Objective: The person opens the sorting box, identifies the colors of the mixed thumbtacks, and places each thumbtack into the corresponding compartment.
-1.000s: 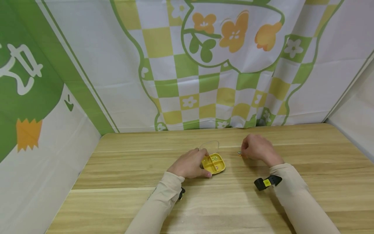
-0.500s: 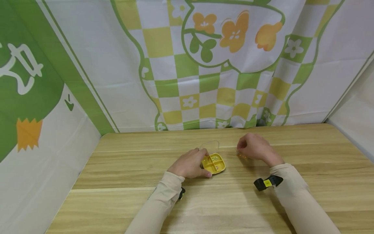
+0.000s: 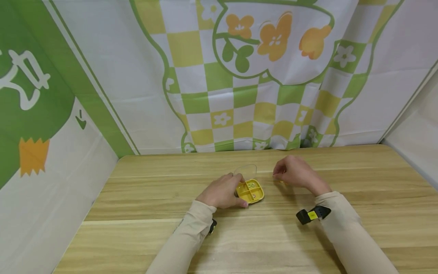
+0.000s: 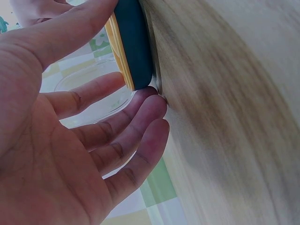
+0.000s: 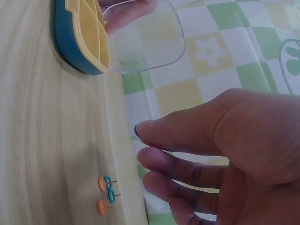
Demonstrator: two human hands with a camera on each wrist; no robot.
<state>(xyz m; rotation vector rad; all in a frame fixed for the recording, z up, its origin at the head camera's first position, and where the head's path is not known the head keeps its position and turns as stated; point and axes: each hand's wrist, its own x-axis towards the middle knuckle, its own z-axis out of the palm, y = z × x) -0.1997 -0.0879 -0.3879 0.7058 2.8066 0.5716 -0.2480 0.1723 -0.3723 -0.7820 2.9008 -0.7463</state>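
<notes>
Just left of centre in the head view, your left hand (image 3: 220, 192) holds the yellow box (image 3: 244, 195) between thumb and a finger, the other fingers loosely spread. The four-compartment box sits near mid-frame on the table (image 3: 143, 201), its clear lid (image 3: 249, 171) raised behind. Right of centre, your right hand (image 3: 297, 171) pinches a small dark-blue piece (image 5: 136, 130), fingertips nearly together, near orange and blue studs (image 5: 102, 207).
</notes>
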